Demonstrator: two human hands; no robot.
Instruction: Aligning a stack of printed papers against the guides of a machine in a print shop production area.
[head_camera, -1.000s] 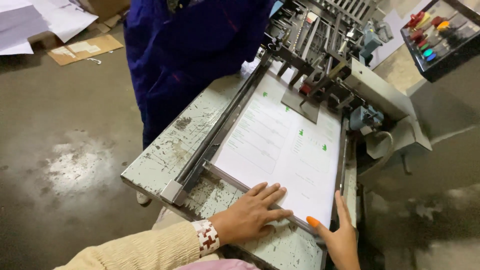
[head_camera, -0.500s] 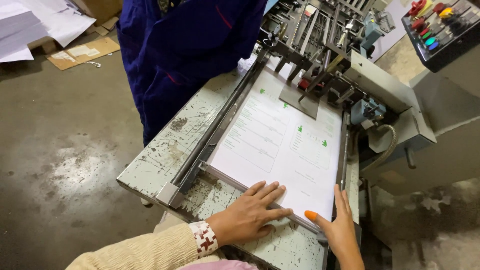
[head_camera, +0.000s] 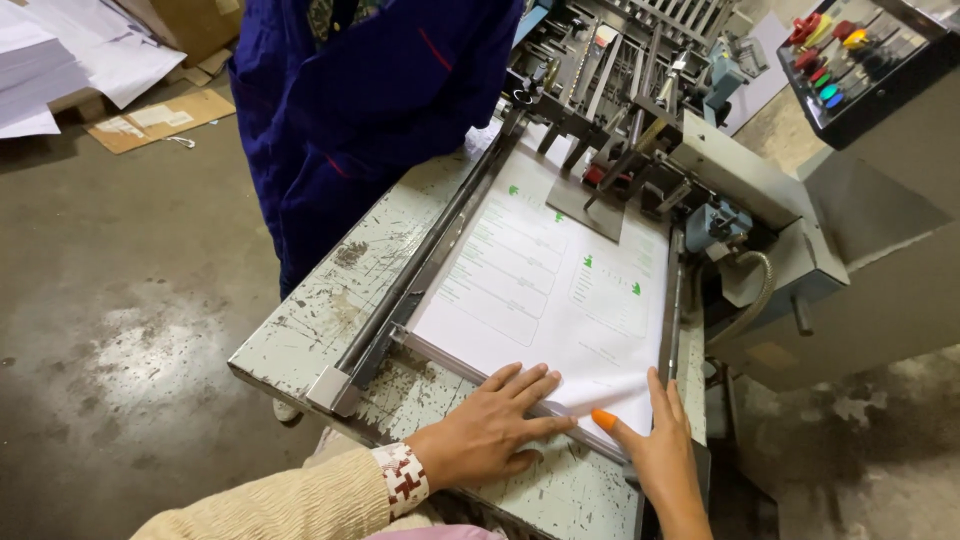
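A stack of white printed sheets (head_camera: 545, 290) with green marks lies on the worn feed table (head_camera: 330, 300) of a paper machine. My left hand (head_camera: 490, 430) rests flat on the near edge of the stack, fingers spread toward the paper. My right hand (head_camera: 655, 450) is at the stack's near right corner, its thumb with an orange nail lifting the corner of the top sheets. Neither hand closes around anything.
A person in a blue coat (head_camera: 370, 100) stands at the table's far left side. Rollers and metal guides (head_camera: 620, 90) sit at the stack's far end. A control panel with coloured buttons (head_camera: 850, 50) is at the top right. Loose papers and cardboard (head_camera: 100, 70) lie on the concrete floor.
My right thumb has slid under the near right corner and raised the top sheets slightly. The left hand stays pressed on the stack's edge.
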